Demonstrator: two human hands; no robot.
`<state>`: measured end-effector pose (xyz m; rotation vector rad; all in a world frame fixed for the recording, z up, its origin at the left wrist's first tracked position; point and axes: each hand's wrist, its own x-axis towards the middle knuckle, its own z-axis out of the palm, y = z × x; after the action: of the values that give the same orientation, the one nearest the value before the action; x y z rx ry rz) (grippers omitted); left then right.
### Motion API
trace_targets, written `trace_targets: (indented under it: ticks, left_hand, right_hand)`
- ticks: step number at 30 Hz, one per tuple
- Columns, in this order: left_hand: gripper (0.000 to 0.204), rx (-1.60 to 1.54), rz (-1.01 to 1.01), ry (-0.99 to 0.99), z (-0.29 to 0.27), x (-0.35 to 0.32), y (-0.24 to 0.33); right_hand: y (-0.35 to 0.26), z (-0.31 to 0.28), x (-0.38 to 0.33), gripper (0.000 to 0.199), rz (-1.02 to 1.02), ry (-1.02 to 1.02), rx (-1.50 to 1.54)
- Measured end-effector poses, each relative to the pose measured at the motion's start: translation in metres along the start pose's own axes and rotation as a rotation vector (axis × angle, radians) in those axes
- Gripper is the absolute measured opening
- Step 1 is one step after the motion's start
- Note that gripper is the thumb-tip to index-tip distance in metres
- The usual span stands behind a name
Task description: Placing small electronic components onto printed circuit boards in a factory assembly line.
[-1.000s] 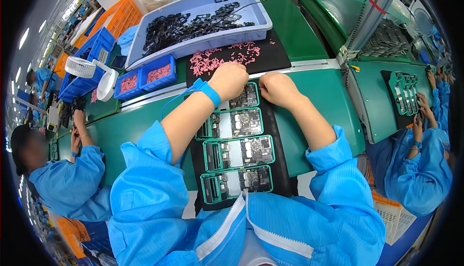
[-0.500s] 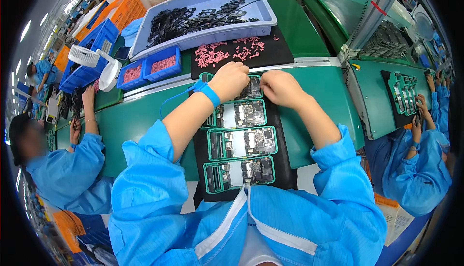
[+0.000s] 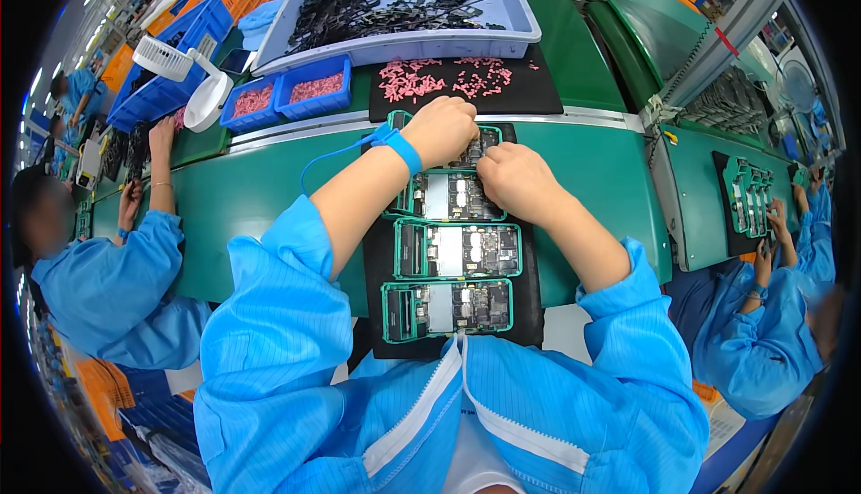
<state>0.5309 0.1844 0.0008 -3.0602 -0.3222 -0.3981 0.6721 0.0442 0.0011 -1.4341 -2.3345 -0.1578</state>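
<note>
Several opened phones with bare circuit boards lie in a column, each in a green frame. The nearest phone (image 3: 448, 310) and the phone beyond it (image 3: 446, 250) show fully. At the far end, my left hand (image 3: 444, 131) is bent over the farthest phone (image 3: 466, 155), fingers curled in a pinch and partly hiding it. My right hand (image 3: 520, 180) is closed at the right end of the third phone (image 3: 435, 196), its fingertips between that phone and the farthest one. What either pinch holds, if anything, is too small or hidden. A blue strap (image 3: 397, 146) circles my left wrist.
Under the phones lies a black mat (image 3: 529, 270) on a green bench (image 3: 592, 198). Beyond are small pink pieces (image 3: 408, 79), two blue bins (image 3: 314, 87) of pink pieces, and a large tub (image 3: 421, 50) of black parts. A white fan (image 3: 211, 99) stands left; co-workers sit either side.
My right hand has come nearer along the column, from beside the farthest phone to the third phone's right end. My left hand stays over the farthest phone. The whole view has shifted slightly.
</note>
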Motion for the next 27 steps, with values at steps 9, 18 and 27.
trace_targets:
  ticks: [9,18,27]
  left_hand:
    - [0.010,0.021,0.030,-0.025,-0.005,0.003,0.001]
    - [0.016,-0.115,0.070,-0.217,-0.011,0.024,-0.016]
    - [0.010,-0.198,-0.274,-0.129,0.014,0.086,-0.065]
  right_hand:
    - [-0.011,-0.009,0.012,0.006,-0.104,-0.188,-0.234]
    - [0.004,-0.011,-0.012,0.008,-0.150,-0.145,-0.156]
    - [0.038,-0.011,-0.008,0.008,-0.089,-0.062,0.140]
